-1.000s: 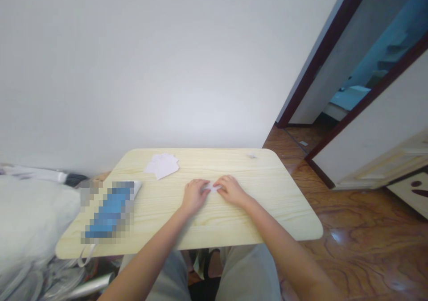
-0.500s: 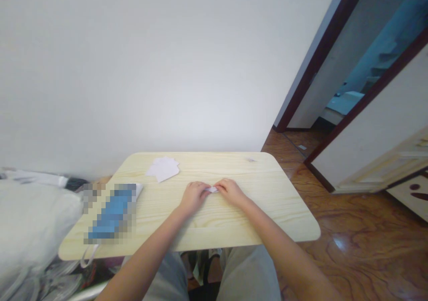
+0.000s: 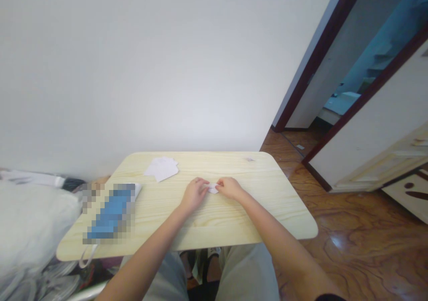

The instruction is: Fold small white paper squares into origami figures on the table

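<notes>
A small white folded paper (image 3: 212,188) lies on the light wooden table (image 3: 267,203), near its middle. My left hand (image 3: 194,194) and my right hand (image 3: 230,188) meet over it, fingers curled and pinching it from either side. Most of the paper is hidden under my fingers. A loose pile of white paper sheets (image 3: 161,168) lies farther back and to the left, apart from both hands.
A pixelated blue object (image 3: 112,212) lies on the table's left part. White bedding (image 3: 30,225) bulges at the left edge. A white wall stands right behind the table. Wooden floor and an open doorway (image 3: 351,96) are to the right.
My hands have stayed on the small paper, with the fingers shifting slightly; a bit more of the paper shows between them now. The camera has drifted a little.
</notes>
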`<state>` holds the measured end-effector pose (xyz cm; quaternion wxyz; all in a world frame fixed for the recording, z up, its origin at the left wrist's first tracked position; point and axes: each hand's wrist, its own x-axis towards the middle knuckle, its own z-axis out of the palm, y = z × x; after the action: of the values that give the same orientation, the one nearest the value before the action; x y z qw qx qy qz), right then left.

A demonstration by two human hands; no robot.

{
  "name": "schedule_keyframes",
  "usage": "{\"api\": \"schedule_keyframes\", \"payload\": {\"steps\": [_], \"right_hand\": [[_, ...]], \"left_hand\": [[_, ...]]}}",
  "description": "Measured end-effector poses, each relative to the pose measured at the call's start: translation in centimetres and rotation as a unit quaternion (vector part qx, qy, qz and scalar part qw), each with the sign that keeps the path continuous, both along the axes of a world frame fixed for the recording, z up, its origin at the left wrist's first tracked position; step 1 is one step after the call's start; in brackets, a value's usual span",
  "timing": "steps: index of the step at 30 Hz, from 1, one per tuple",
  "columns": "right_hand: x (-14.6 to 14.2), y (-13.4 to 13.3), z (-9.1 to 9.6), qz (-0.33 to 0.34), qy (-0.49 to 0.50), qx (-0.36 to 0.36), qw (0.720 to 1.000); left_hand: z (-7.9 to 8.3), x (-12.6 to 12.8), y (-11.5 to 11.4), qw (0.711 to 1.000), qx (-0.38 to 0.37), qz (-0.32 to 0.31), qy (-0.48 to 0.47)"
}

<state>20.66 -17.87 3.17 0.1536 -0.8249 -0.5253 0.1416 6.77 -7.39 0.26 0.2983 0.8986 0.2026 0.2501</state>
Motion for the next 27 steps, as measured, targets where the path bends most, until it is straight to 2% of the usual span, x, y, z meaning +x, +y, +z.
{"api": "schedule_keyframes", "payload": {"steps": [5, 8, 12, 15, 17, 22, 27], "right_hand": [[0.2, 0.3, 0.2, -0.018, -0.020, -0.014, 1.000], [0.2, 0.1, 0.2, -0.024, -0.054, -0.011, 0.998], [0.1, -0.6, -0.2, 0.014, -0.104, 0.064, 0.992], [0.2, -1.4, -0.7, 0.086, -0.090, 0.089, 0.988], [0.3, -1.9, -1.0, 0.106, -0.082, 0.113, 0.984], [0.3, -2.4, -1.5, 0.106, -0.092, 0.133, 0.981], [0.0, -2.2, -1.7, 0.083, -0.101, 0.131, 0.983]], "left_hand": [[0.2, -0.6, -0.7, 0.988, 0.105, -0.107, 0.037], [0.2, -0.5, -0.8, 0.978, 0.141, -0.127, 0.082], [0.1, 0.0, -0.7, 0.975, 0.158, -0.112, 0.109], [0.1, 0.3, -0.6, 0.979, 0.147, -0.093, 0.109], [0.1, 0.5, -0.6, 0.981, 0.138, -0.085, 0.105], [-0.1, 0.7, -0.5, 0.987, 0.110, -0.048, 0.104], [-0.2, 0.8, -0.4, 0.988, 0.108, -0.041, 0.101]]}}
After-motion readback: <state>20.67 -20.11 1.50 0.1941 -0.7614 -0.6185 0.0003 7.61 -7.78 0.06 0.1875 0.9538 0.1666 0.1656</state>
